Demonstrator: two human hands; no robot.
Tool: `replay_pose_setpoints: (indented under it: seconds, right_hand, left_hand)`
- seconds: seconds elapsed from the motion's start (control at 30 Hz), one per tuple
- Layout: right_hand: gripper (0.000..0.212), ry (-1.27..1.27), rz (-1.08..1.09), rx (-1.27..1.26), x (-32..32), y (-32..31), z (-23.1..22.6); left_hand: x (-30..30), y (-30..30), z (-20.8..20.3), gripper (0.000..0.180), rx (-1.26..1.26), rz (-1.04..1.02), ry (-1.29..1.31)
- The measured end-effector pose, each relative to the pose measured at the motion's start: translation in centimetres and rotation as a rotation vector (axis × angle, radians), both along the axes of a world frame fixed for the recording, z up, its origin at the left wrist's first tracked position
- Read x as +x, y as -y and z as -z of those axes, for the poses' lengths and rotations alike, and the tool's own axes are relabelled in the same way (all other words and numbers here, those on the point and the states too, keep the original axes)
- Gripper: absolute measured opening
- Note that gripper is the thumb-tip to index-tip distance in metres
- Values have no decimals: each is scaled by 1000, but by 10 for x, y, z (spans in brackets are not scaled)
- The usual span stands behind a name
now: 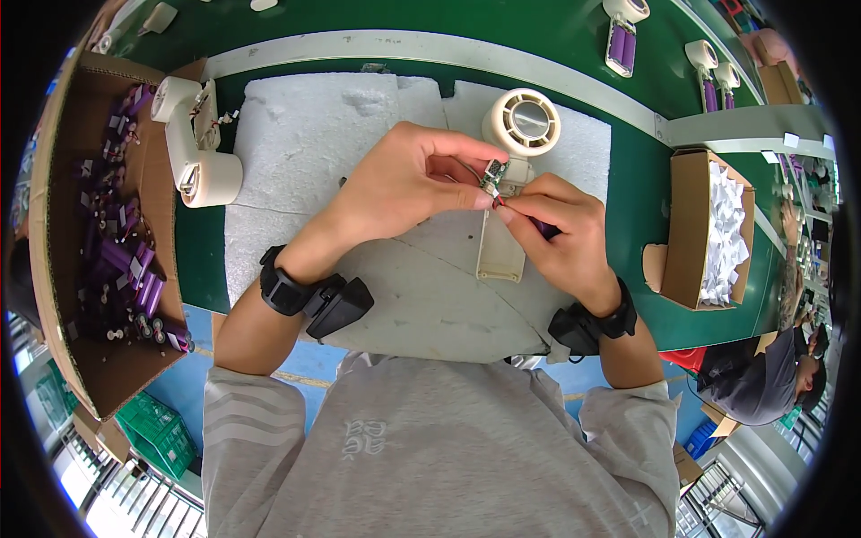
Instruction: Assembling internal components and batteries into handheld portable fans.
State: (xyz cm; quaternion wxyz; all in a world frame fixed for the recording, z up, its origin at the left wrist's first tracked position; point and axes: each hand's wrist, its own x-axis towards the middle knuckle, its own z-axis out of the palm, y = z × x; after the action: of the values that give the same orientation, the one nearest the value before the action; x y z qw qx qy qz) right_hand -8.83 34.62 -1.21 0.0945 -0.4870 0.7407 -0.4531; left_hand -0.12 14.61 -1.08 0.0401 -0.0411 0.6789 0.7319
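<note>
My left hand [399, 188] pinches a small green circuit board [492, 174] between thumb and fingertips. Close against it, my right hand [565, 229] grips a short red and dark wire lead [499, 203] at the board's lower end; whether its plug is seated, I cannot tell. Something dark purple, like a battery cell [546, 229], shows under the right fingers. Below both hands lies a cream handheld fan [525, 121], its round grille facing up. The fan's open handle shell [500, 255] points toward me and is partly hidden by my hands.
White foam sheeting [314, 117] covers the green bench. At left, a cardboard box [134, 350] holds purple battery packs, beside more cream fan parts [211, 179]. A box with white pieces [704, 233] stands at right. Several fans lie beyond the metal rail [430, 45]. A person [762, 381] sits at far right.
</note>
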Motion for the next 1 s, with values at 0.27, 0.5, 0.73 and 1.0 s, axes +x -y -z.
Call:
replay_pose_setpoints:
  seconds: [0.27,0.5,0.73,1.0]
  right_hand:
    - [9,-1,2,-17,0,1,1]
    - [9,-1,4,-12,0,1,2]
    - [11,18,12,-43,-3,1,3]
    - [28,167,205,-102,4,6,-2]
  left_hand:
    - [0,1,0,38,1,16,9]
    - [2,-3,-3,35,-63,31,-16]
    - [2,-12,0,40,-296,-38,-267]
    - [3,-17,-2,41,-542,-84,-402]
